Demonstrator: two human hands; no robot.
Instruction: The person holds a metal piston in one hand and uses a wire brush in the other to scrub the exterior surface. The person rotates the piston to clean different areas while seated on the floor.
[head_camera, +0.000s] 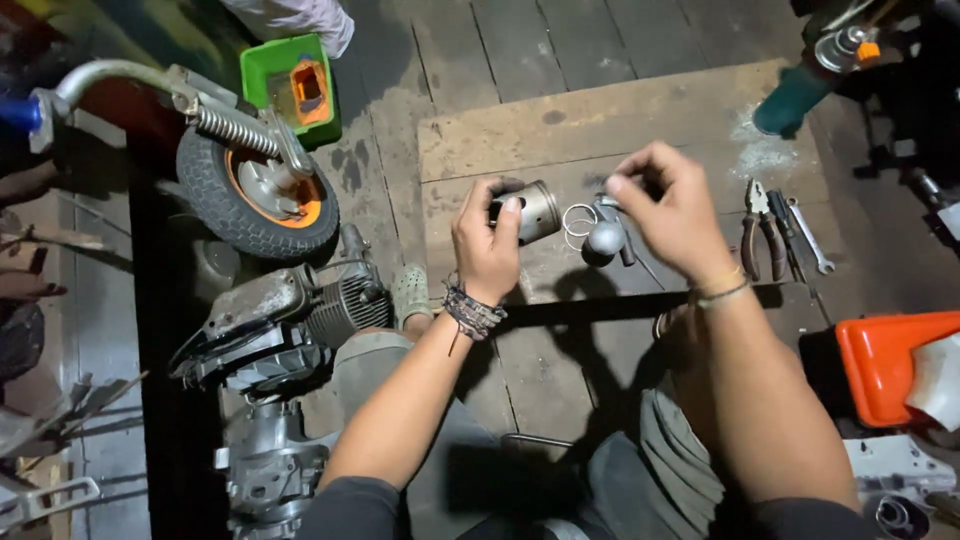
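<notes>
— How are the arms positioned?

— Both forearms are extended forward from the lower edge of the view, bare below dark sleeves, and angled slightly toward each other.

— What is seen of the left hand (487, 243)?

— It is raised with its back turned to the camera; the fingers are curled closed in a grip, thumb to the right. Braided bands are worn at the wrist.

— And the right hand (668, 212)?

— It is held slightly higher, the wrist bent, the fingertips (622, 186) drawn together in a pinch pointing left. A thin band is worn at that wrist.
</notes>
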